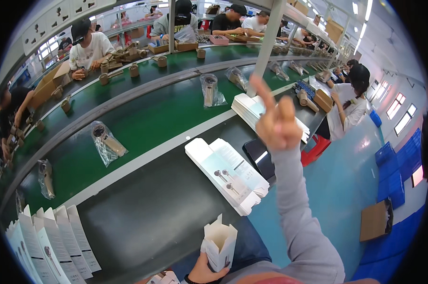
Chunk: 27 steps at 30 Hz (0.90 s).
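My left hand (pixel 203 273) is wrapped round the lower part of a small white carton (pixel 220 246), low in front of me. The carton stands upright with its top flaps raised. My right hand (pixel 281 124), at the end of a grey sleeve, is raised over the bench's right side, blurred. Its index finger stretches out and the others look bent; I see nothing held in it. Below it lie a dark phone (pixel 260 157) and a pile of flat white cartons (pixel 228 175). Another stack of flat cartons (pixel 244 110) is just behind the hand.
Folded-up white cartons (pixel 57 241) stand in a row at the lower left. Clear bags with brown handheld devices (pixel 107 144) lie on the green conveyor (pixel 152 128). A metal post (pixel 268 42) rises ahead. Co-workers sit across the line; one person (pixel 351 102) is at the right.
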Available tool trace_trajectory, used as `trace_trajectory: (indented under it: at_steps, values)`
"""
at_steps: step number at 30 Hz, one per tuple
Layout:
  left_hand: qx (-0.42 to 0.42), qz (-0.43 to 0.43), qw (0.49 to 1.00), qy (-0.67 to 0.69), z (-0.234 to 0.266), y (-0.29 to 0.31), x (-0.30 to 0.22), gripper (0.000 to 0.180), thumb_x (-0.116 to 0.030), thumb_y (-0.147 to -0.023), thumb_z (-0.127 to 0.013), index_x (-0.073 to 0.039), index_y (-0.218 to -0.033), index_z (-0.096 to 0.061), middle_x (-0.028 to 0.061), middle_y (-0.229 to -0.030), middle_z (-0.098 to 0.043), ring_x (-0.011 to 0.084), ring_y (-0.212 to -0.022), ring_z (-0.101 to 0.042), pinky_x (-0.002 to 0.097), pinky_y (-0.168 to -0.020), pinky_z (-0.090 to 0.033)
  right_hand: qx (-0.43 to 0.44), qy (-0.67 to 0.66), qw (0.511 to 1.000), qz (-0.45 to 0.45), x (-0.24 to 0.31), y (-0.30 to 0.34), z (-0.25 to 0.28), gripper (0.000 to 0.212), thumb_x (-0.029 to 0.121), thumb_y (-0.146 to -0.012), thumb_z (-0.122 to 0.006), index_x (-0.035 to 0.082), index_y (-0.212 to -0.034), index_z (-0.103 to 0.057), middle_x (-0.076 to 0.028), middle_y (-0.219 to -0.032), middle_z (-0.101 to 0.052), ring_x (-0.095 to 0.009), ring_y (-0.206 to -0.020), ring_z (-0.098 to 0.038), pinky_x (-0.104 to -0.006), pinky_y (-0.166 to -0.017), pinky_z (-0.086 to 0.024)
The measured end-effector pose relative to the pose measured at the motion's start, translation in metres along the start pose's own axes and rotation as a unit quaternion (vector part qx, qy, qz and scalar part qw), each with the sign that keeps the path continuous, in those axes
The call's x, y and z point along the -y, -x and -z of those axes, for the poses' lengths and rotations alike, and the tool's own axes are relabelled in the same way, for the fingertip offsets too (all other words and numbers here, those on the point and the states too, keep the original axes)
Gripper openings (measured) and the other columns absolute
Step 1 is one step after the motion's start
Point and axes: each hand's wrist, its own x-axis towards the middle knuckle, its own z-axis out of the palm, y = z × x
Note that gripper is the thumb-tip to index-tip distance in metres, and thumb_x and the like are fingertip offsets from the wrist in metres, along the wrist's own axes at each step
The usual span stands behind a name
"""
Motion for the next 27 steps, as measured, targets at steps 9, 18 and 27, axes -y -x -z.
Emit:
trace_trajectory:
  at_steps: [9,18,27]
  values:
    - [0.164,-0.048,0.983,-0.067,0.016,-0.004,0.007,0.086,-0.014,-0.064,-0.061,0.009,-0.134,-0.017,0.0270,-0.140,-0.018,0.0333,-0.133,-0.015,0.0358,-0.108,-0.012,0.098,-0.056,0.752,-0.650,-0.041,0.199,-0.057,0.029,0.011,-0.078,-0.068,0.005,-0.070,-0.041,0.003,-0.065,-0.041,-0.005,-0.060,-0.038,-0.0234,-0.051,-0.031]
    - [0.283,-0.073,0.926,-0.240,0.029,-0.048,0.114,0.059,-0.017,-0.084,-0.050,0.001,-0.135,-0.025,0.0123,-0.125,-0.040,0.0215,-0.115,-0.040,0.0300,-0.096,-0.031,-0.024,0.414,0.692,-0.591,-0.044,0.257,-0.062,0.041,0.027,-0.070,-0.075,0.007,-0.090,-0.046,0.000,-0.072,-0.046,-0.009,-0.063,-0.044,-0.0232,-0.058,-0.038]
    - [0.139,-0.050,0.959,-0.241,0.013,-0.054,0.085,0.064,-0.019,-0.077,-0.063,0.000,-0.130,-0.033,0.0221,-0.117,-0.049,0.0309,-0.108,-0.049,0.0343,-0.092,-0.037,-0.127,0.488,0.674,-0.540,-0.074,0.277,-0.065,0.053,0.037,-0.075,-0.067,0.004,-0.112,-0.050,-0.018,-0.081,-0.064,-0.028,-0.068,-0.064,-0.0360,-0.062,-0.051]
